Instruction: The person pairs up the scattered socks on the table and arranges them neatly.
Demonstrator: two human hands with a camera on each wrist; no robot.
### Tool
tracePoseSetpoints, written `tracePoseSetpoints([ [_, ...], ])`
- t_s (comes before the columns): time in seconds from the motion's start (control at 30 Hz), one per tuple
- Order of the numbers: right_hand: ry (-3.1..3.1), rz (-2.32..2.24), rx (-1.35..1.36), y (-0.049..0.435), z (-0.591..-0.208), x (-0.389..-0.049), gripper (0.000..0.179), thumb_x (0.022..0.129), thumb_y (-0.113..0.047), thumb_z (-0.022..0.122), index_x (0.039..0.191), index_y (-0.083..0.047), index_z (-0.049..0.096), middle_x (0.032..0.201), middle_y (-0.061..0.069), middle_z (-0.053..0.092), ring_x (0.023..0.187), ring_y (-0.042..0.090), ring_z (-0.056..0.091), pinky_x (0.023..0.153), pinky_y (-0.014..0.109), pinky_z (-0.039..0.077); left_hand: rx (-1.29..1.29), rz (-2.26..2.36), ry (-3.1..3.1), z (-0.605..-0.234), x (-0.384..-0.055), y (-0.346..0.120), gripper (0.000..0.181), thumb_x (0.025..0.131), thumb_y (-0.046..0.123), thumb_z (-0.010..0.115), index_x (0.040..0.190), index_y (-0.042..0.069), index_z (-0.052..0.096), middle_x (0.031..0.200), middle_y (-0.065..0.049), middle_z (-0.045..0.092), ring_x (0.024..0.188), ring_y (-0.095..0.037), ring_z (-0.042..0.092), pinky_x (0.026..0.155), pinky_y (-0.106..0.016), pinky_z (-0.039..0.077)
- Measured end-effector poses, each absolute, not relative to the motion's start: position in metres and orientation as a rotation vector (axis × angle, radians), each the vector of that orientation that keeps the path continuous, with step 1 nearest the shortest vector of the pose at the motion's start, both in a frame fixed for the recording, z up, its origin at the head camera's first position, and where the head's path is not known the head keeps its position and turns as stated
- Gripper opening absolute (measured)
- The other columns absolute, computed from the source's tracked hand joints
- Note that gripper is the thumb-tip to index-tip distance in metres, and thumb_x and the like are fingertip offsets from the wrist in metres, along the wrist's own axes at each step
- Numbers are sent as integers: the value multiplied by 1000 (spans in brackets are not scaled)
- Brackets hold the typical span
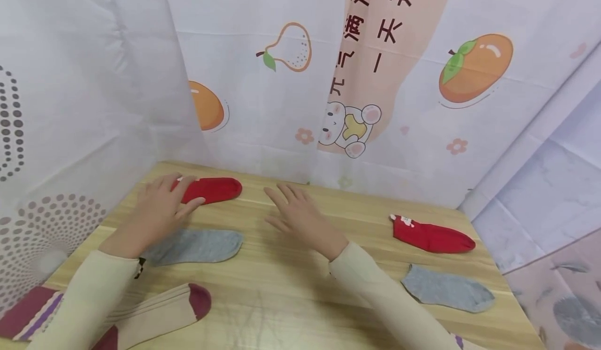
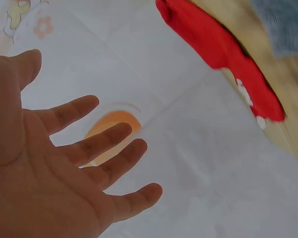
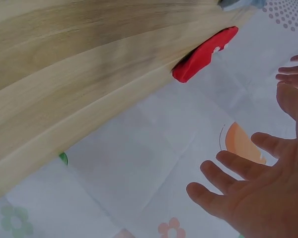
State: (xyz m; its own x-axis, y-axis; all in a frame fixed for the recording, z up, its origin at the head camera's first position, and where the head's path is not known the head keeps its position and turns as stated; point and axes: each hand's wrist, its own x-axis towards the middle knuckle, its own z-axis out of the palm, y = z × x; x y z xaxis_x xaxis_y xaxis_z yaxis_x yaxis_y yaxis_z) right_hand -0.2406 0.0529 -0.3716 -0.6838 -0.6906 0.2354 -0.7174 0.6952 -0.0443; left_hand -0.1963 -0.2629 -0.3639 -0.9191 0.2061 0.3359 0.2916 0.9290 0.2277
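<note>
My left hand (image 1: 161,209) hovers over the left part of the table, fingers spread and holding nothing. In the head view it overlaps the cuff end of a red sock (image 1: 218,189), while the left wrist view shows a gap between the palm and that sock (image 2: 208,39). Below it on the table lies a grey sock (image 1: 202,245), partly hidden by the wrist. My right hand (image 1: 302,217) is raised near the table's middle, fingers apart, with nothing in it. Its nearest sock is the same red one (image 3: 203,57), off to its left.
On the right lie another red sock (image 1: 434,235) and another grey sock (image 1: 448,288). Beige socks with maroon toes (image 1: 159,316) are at the front left, partly behind the left sleeve. A white printed curtain (image 1: 263,105) hangs along the table's (image 1: 263,298) back edge.
</note>
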Motion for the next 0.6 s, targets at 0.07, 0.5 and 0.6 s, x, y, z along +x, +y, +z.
tracePoseSetpoints([
  [0.07, -2712, 181, 1145, 46, -372, -244, 65, 101, -44, 55, 155, -16, 32, 153, 18, 39, 141, 36, 36, 112, 56, 33, -342, -411, -2786, -365, -196, -269, 59, 96, 40, 62, 140, 4, 46, 136, -31, 42, 126, -52, 36, 97, -73, 24],
  [0.5, -2725, 230, 1173, 3, -375, -269, 65, 102, -46, 51, 155, -15, 31, 153, 13, 39, 142, 30, 35, 115, 49, 30, -274, -395, -2875, -374, -204, -289, 62, 96, 40, 62, 140, -1, 45, 137, -33, 42, 127, -55, 35, 99, -75, 23],
  [0.6, -2754, 232, 1152, -6, -375, -275, 67, 102, -48, 49, 155, -12, 30, 153, 12, 40, 141, 29, 35, 115, 48, 30, -265, -398, -2911, -376, -207, -292, 64, 97, 44, 59, 141, 0, 44, 139, -33, 40, 128, -56, 34, 101, -75, 21],
])
